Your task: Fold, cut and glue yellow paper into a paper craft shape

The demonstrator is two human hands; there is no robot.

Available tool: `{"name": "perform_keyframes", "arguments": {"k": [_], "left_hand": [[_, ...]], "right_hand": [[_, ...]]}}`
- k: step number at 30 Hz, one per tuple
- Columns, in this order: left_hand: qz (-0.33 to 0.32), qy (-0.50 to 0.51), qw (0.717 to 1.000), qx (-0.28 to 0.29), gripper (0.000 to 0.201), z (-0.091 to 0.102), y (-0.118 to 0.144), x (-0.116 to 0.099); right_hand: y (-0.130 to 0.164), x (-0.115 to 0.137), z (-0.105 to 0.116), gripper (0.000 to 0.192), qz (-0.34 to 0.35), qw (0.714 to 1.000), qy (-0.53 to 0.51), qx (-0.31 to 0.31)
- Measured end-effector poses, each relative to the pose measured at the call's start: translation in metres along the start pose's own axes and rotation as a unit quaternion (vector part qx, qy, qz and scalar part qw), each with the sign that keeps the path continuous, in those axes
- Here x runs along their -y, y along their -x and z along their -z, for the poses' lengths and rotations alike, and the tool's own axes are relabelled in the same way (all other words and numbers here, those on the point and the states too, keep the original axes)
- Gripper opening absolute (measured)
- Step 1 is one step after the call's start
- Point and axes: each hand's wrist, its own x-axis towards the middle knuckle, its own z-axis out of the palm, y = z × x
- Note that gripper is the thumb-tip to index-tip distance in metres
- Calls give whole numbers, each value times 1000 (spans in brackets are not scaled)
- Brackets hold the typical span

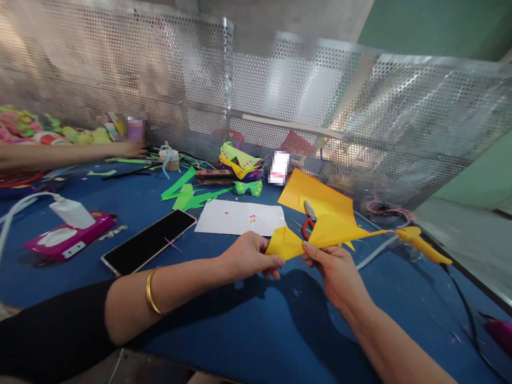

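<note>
A piece of yellow paper (286,242) is stretched between my two hands above the blue table. My left hand (246,257) pinches its left end between thumb and fingers. Near the middle, my right hand (338,271) grips the narrow part, thumb on top. The paper widens on both sides of that grip, and its right side tapers to a thin point. Just behind it lie scissors (308,226) with red handles, partly covered by the paper. Under the scissors is an orange-yellow sheet (296,191). A white sheet (236,216) with small coloured bits lies beyond my left hand.
A yellow glue gun (428,248) with a black cord rests at right. Green paper strips (182,194), decorated paper masks (240,160), a phone (150,242) and a magenta power strip (70,237) lie around. Another person's arm (72,156) reaches in at left. Perforated metal (280,90) stands behind.
</note>
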Motion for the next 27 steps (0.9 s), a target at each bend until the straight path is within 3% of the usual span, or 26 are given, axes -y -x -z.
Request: {"name": "perform_keyframes", "arguments": {"k": [7, 16, 20, 27], "left_hand": [[-10, 8, 1000, 0, 18, 2, 1, -5], [-35, -15, 999, 0, 16, 2, -1, 1], [-13, -43, 999, -18, 14, 1, -1, 2], [22, 2, 1000, 15, 20, 2, 0, 3]], "right_hand": [[-6, 5, 8, 40, 5, 999, -6, -44], [-9, 5, 11, 42, 2, 998, 7, -55], [-8, 1, 7, 43, -4, 998, 15, -55], [-8, -1, 7, 44, 3, 998, 13, -68]]}}
